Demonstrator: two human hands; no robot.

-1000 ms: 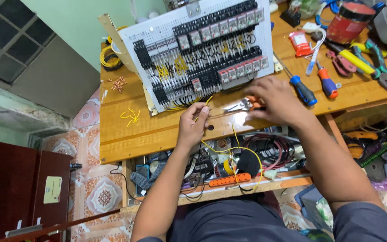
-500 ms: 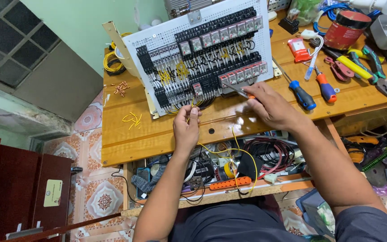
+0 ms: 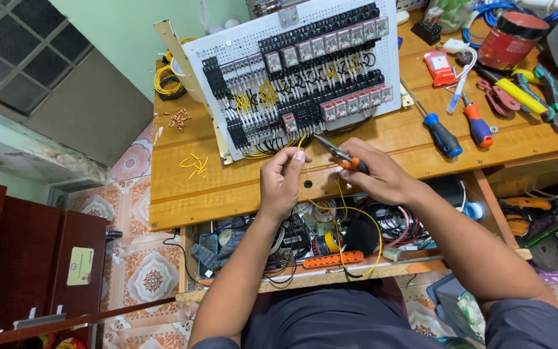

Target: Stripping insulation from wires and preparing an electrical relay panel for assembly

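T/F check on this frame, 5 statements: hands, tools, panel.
1. The right hand holds orange-handled pliers. True.
2. The left hand pinches a yellow wire at the lower edge of the white perforated panel. True.
3. The two screwdrivers stand upright in a rack. False: they lie flat on the wooden bench.
4. The panel is bare. False: rows of relays and wiring cover it.
5. Yellow wire offcuts lie on the bench left of the hands. True.
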